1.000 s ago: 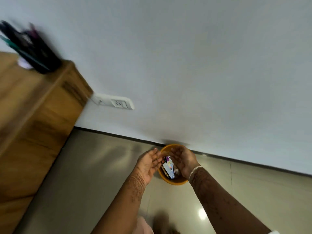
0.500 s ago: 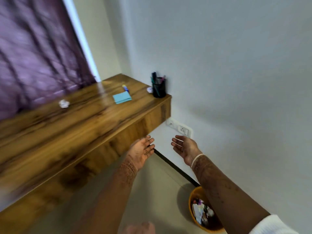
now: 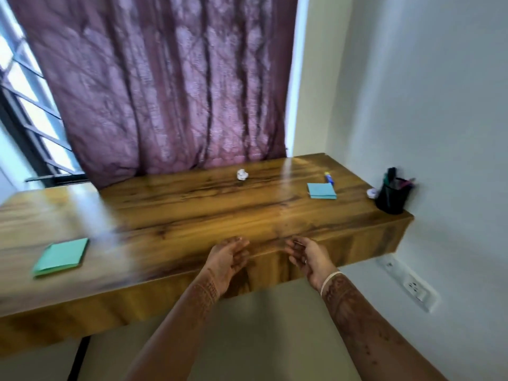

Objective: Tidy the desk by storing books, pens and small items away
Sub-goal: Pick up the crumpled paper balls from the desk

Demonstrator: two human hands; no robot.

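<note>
The wooden desk (image 3: pixel 192 213) carries a green notepad (image 3: pixel 61 256) at the front left, a crumpled white paper ball (image 3: pixel 242 174) near the curtain, a blue sticky pad (image 3: pixel 321 190) and a small blue and yellow marker (image 3: pixel 329 178) behind that pad. A black pen holder (image 3: pixel 392 198) with several pens stands at the desk's right end, a small white item (image 3: pixel 371 192) beside it. My left hand (image 3: pixel 228 257) and my right hand (image 3: pixel 309 257) hover empty at the desk's front edge, palms facing each other, fingers loosely curled.
A purple curtain (image 3: pixel 170 86) hangs behind the desk, with a window (image 3: pixel 24 86) to its left. A white wall socket (image 3: pixel 413 287) sits on the right wall below the desk. Bare floor (image 3: pixel 264 339) lies under my arms.
The view swung up from the orange bin on the floor to the desk. Both empty hands rose from the bin to the desk's front edge.
</note>
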